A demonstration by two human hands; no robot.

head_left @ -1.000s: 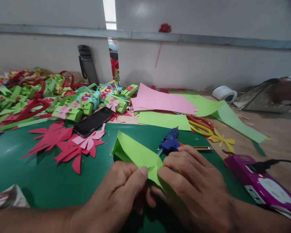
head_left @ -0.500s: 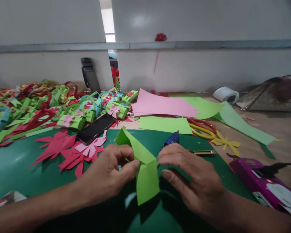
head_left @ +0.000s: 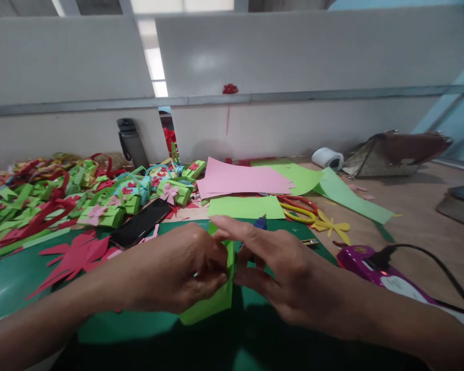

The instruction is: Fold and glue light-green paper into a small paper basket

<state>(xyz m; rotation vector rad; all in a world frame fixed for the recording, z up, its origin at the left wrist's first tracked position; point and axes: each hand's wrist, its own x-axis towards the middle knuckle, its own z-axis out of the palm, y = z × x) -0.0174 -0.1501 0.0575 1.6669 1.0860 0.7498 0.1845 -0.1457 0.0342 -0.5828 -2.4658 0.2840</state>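
Observation:
A folded piece of light green paper (head_left: pixel 212 303) is held over the green cutting mat (head_left: pixel 112 330). My left hand (head_left: pixel 174 268) is closed on its left side, thumb and fingers pinching it. My right hand (head_left: pixel 282 273) is at the paper's right side, with its index finger reaching over the top edge to my left fingers and its thumb against the paper. The fingers hide much of the upper part. Just behind my right hand a blue tool (head_left: pixel 260 222) shows only its top. A cutter's end (head_left: pixel 310 242) sticks out beyond my right hand.
Left lie red paper flowers (head_left: pixel 79 257), a black phone (head_left: pixel 141 222) and a heap of small green paper bags (head_left: pixel 104 211). Pink sheets (head_left: pixel 243 178), yellow-handled scissors (head_left: pixel 299 215) and a yellow paper flower (head_left: pixel 332 226) lie behind. Right is a purple power strip (head_left: pixel 361 263) with a cord.
The green paper has turned and sits more upright and lower between my hands. My right hand has moved left onto it, beside my left hand. The camera view has tilted up and shifted right.

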